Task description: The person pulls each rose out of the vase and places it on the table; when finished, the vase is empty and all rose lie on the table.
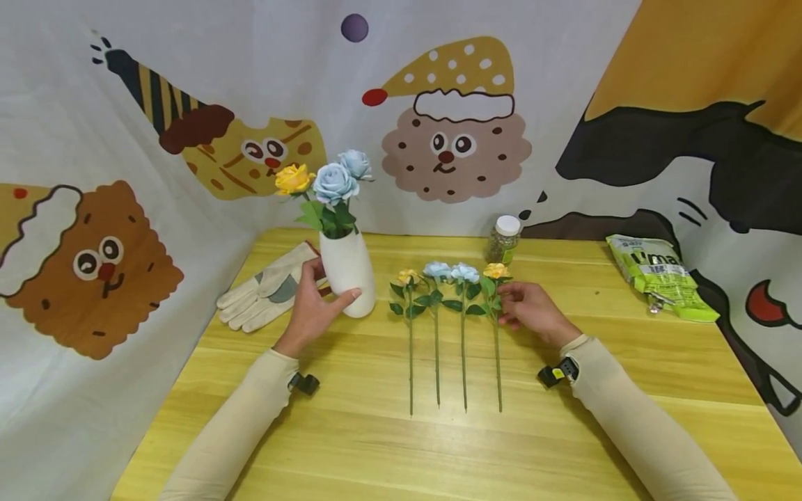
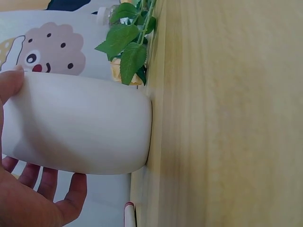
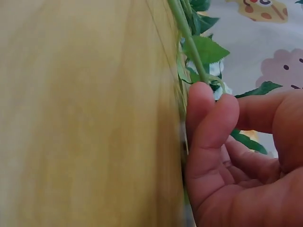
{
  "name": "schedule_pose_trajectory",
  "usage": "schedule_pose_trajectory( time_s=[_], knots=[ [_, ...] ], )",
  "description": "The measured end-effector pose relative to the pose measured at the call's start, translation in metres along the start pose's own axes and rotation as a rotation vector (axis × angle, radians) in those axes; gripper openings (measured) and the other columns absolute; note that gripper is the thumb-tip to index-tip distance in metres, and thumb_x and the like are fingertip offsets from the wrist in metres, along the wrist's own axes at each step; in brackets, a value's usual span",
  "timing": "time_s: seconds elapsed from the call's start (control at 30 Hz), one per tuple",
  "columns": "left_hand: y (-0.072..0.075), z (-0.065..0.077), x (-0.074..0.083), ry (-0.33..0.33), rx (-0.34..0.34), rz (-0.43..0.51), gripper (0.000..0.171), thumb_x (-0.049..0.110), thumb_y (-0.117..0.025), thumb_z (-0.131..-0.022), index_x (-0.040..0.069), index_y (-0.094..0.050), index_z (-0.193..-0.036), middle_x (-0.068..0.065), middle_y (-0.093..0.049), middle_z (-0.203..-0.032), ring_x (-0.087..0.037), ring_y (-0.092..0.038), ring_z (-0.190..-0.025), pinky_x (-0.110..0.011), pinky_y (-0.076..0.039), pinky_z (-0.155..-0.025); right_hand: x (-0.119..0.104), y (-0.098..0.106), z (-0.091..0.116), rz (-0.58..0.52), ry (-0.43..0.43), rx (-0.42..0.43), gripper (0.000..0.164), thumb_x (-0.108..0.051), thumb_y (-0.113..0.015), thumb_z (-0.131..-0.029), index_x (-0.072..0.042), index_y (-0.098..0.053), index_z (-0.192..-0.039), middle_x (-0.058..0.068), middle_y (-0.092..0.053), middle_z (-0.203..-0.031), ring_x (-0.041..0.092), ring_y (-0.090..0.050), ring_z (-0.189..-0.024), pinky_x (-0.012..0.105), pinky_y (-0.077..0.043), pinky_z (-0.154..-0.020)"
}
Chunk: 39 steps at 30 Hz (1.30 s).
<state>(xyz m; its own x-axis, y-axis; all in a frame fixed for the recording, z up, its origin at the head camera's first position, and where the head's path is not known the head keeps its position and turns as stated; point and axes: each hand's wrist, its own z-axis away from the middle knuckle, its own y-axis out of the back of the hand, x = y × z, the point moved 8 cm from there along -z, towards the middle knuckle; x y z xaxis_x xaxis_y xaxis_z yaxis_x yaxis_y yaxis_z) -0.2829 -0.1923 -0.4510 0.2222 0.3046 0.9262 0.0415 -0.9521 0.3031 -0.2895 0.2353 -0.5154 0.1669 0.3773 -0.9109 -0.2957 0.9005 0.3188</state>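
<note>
A white vase stands upright on the table, holding one yellow rose and two light-blue roses. My left hand grips it from the left, thumb across the front; in the left wrist view, fingers curl under the vase. Several artificial roses lie side by side to its right: a yellow rose, two blue roses and another yellow rose at the right end. My right hand pinches that last one's green stem just below the bloom. Fingers partly hide the pinch point.
Pale work gloves lie left of the vase. Behind the roses stands a white-capped jar. A green packet lies at the right rear. A printed cloth hangs behind the wooden table.
</note>
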Motion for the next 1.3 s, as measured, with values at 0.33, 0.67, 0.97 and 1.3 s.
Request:
schedule_pose_trajectory(
  time_s=[0.33, 0.67, 0.97, 1.3],
  knots=[
    [0.000, 0.001, -0.004, -0.048, 0.007, 0.002, 0.084, 0.024, -0.089, -0.088, 0.008, -0.036, -0.151, -0.016, -0.047, -0.146, -0.032, -0.051, -0.132, -0.059, -0.050, -0.107, 0.007, 0.001, -0.003, 0.002, -0.050, -0.019, 0.046, 0.003, -0.052, -0.102, 0.011, -0.052, -0.147, 0.017, -0.075, -0.098, 0.016, -0.074, -0.073, 0.030, -0.062, -0.063],
    [0.001, 0.000, -0.006, -0.056, 0.011, -0.024, 0.085, 0.031, -0.089, -0.088, 0.008, -0.037, -0.150, -0.015, -0.048, -0.145, -0.031, -0.052, -0.131, -0.059, -0.052, -0.106, 0.005, 0.005, -0.004, -0.050, -0.063, -0.020, 0.048, -0.007, -0.054, -0.108, 0.011, -0.046, -0.152, 0.020, -0.072, -0.114, 0.019, -0.075, -0.081, 0.031, -0.064, -0.070],
    [-0.003, 0.001, -0.001, -0.030, -0.014, -0.009, 0.083, 0.026, -0.088, -0.088, 0.007, -0.036, -0.150, -0.016, -0.047, -0.146, -0.032, -0.051, -0.132, -0.058, -0.051, -0.108, 0.000, 0.009, -0.002, 0.007, -0.053, -0.004, 0.048, -0.018, -0.056, -0.111, 0.009, -0.049, -0.151, 0.025, -0.072, -0.121, 0.019, -0.076, -0.084, 0.034, -0.065, -0.073],
    [0.000, 0.001, -0.003, -0.047, -0.001, -0.008, 0.082, 0.024, -0.088, -0.089, 0.008, -0.036, -0.151, -0.016, -0.047, -0.146, -0.033, -0.050, -0.133, -0.059, -0.050, -0.108, -0.030, 0.033, 0.007, 0.068, 0.059, 0.110, 0.043, -0.027, -0.061, -0.109, 0.006, -0.063, -0.137, 0.028, -0.072, -0.120, 0.021, -0.075, -0.083, 0.038, -0.065, -0.072]
  ],
)
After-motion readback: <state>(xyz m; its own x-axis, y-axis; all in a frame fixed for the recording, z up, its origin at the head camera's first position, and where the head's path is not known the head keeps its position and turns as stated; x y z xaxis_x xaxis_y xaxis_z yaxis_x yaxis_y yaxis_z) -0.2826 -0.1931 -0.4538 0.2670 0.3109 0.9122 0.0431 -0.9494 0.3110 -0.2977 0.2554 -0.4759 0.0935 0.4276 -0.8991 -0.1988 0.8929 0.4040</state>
